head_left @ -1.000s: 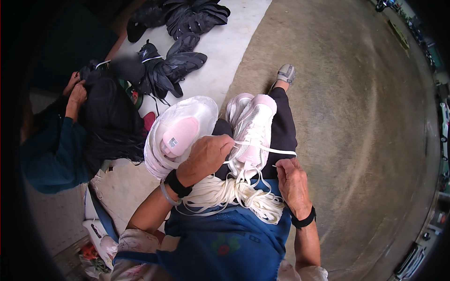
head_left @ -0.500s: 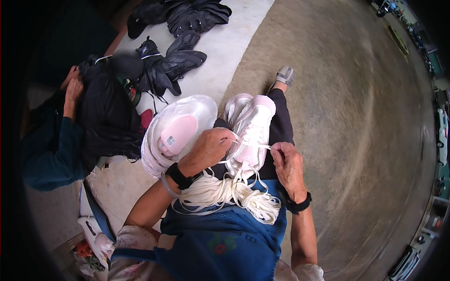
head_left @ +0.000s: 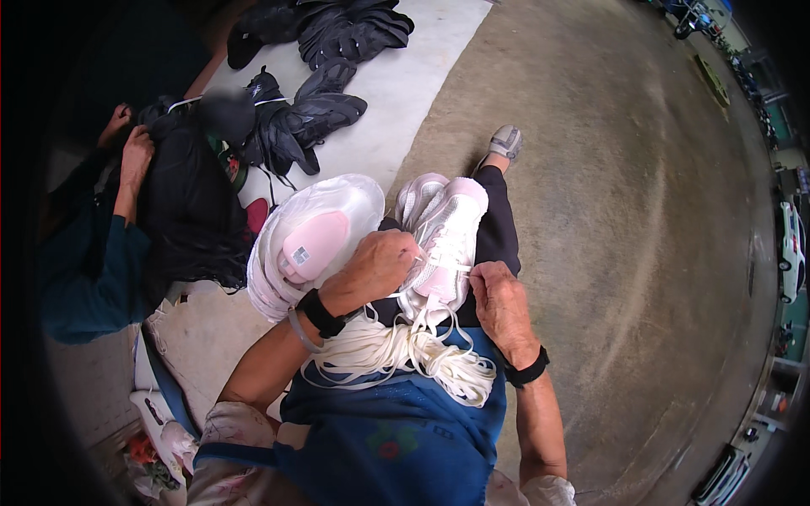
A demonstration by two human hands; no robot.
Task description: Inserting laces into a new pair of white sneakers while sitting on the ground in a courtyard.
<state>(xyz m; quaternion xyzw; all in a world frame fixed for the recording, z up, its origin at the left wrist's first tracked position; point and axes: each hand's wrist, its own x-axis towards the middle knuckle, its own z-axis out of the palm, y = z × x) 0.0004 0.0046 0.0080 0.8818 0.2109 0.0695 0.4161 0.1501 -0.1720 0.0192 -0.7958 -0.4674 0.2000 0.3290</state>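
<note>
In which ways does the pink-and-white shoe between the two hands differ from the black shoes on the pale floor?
The pink-and-white shoe is light-coloured, while the black shoes are dark. The pink-and-white shoe rests over the person's dark trousers; the black shoes lie heaped on the pale floor. Both are footwear, unworn.

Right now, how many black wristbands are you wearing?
2: one black wristband around the wrist of the left hand, another around the wrist of the right hand. Both wrists are in view.
</note>
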